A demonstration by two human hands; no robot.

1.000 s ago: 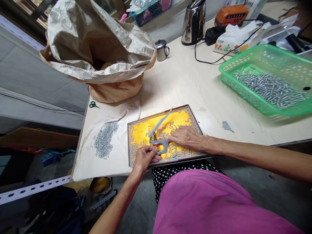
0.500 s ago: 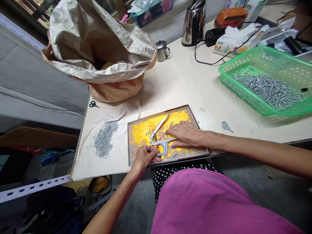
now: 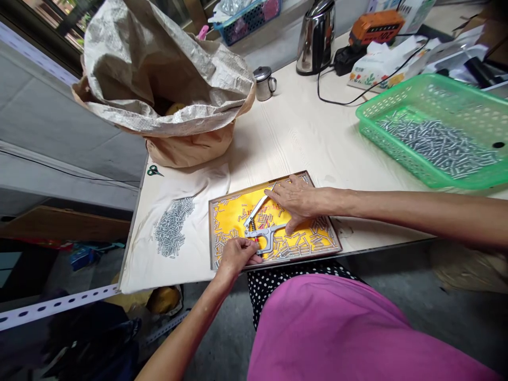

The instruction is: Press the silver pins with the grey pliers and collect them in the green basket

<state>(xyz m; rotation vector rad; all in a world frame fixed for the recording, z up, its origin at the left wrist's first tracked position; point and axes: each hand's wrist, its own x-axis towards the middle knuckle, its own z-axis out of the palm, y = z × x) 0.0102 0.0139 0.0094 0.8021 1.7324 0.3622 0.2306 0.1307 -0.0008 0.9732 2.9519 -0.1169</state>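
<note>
Silver hand pliers [image 3: 265,233] with a C-shaped jaw and two long, spread handles lie over a shallow brown-edged tray [image 3: 210,233]. The tray has a yellow bottom scattered with small metal pins [image 3: 296,246]. My left hand [image 3: 237,254] is pinched at the jaw opening, beside a small red part; whatever lies between its fingertips is hidden. My right hand [image 3: 296,198] spans the handles, fingers on the upper one and thumb against the lower one's end.
Left of the tray, a pile of small metal pieces [image 3: 172,227] lies on white cloth. Green scissors [image 3: 154,170] and a large woven sack [image 3: 190,143] stand beyond. A green basket [image 3: 397,153] of metal pieces is at right. Behind are a lidded mug [image 3: 264,84] and a kettle [image 3: 315,39].
My right hand has moved up and away from me, from the lower handle to reach across to the upper handle. My left hand and the pliers stay nearly where they were.
</note>
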